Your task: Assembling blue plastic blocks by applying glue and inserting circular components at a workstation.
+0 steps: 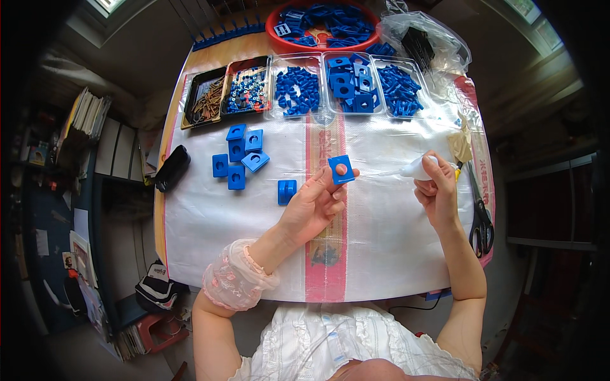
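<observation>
My left hand (316,198) pinches a blue square plate (341,180) with a round hole, through which skin shows. My right hand (438,190) is closed around a small white bottle (416,169) with a tapered end pointing left. A thin pale line runs from that end toward the plate; whether it touches is too fine to tell. Left of my left hand lies a single blue piece (286,192). Farther left, several blue square pieces with round holes (236,178) sit in a loose cluster.
Along the back stand trays of screws (208,95), small beads (246,89), blue pegs (297,90), blue plates (352,86) and more blue pegs (399,89). Behind is a red basin (274,39). Black scissors (481,230) lie at the right edge, a black case (172,169) at the left.
</observation>
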{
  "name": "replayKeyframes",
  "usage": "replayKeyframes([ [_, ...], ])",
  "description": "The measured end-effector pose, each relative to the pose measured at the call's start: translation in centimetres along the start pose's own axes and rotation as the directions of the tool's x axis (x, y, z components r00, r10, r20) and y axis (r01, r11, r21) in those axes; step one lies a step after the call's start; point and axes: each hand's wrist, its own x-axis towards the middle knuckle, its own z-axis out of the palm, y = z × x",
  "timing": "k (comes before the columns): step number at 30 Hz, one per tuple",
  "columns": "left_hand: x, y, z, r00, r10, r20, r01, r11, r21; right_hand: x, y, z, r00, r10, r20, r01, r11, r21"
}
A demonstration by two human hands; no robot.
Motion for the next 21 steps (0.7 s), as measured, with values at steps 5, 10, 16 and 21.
replayKeyframes([
  [5, 0.05, -0.07, 0.07, 1.0, -0.002, 0.004, 0.002, 1.0, 0.002, -0.3, -0.14, 0.55, 1.0, -0.002, -0.005, 0.002, 0.998, -0.069],
  [10, 0.03, -0.08, 0.18, 1.0, -0.004, -0.004, 0.004, 1.0, -0.002, -0.19, 0.02, 0.48, 1.0, -0.01, -0.018, 0.009, 0.996, -0.091],
  [16, 0.01, -0.05, 0.09, 1.0, -0.007, 0.007, 0.007, 1.0, -0.008, -0.14, 0.1, 0.39, 1.0, -0.014, -0.009, 0.013, 0.995, -0.1],
  [21, 0.03, -0.09, 0.03, 1.0, -0.007, 0.011, 0.007, 1.0, -0.01, -0.13, 0.04, 0.39, 1.0, -0.017, -0.007, 0.016, 0.996, -0.093],
])
